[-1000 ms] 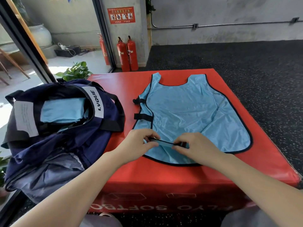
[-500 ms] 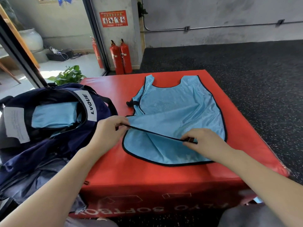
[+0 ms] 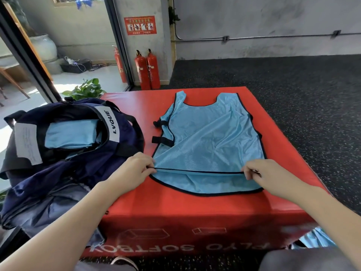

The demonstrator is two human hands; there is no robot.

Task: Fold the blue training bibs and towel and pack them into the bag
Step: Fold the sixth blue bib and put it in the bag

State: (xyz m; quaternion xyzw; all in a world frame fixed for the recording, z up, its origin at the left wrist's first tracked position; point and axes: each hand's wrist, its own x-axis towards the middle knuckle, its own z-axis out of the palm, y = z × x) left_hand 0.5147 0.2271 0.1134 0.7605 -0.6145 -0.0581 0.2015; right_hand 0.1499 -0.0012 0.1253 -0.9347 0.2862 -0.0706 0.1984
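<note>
A light blue training bib [image 3: 211,137] with black trim lies flat on the red soft box [image 3: 195,206], neck hole at the far end. My left hand [image 3: 134,169] pinches the upper layer's black hem at its left end. My right hand [image 3: 263,173] pinches the same hem at its right end, so the hem is stretched straight between them, raised a little off the lower layer. The navy bag [image 3: 82,157] marked LVQUE stands open to the left, with folded blue fabric [image 3: 72,133] inside it.
Two red fire extinguishers [image 3: 147,71] stand against the wall beyond the box, a third by the door frame. A green plant [image 3: 86,90] sits behind the bag. More blue fabric [image 3: 316,239] shows low at the right by the box's front. Dark speckled flooring surrounds the box.
My hands have moved apart along the bib's hem, from close together near the middle to its two ends. The upper layer is now pulled taut and lifted.
</note>
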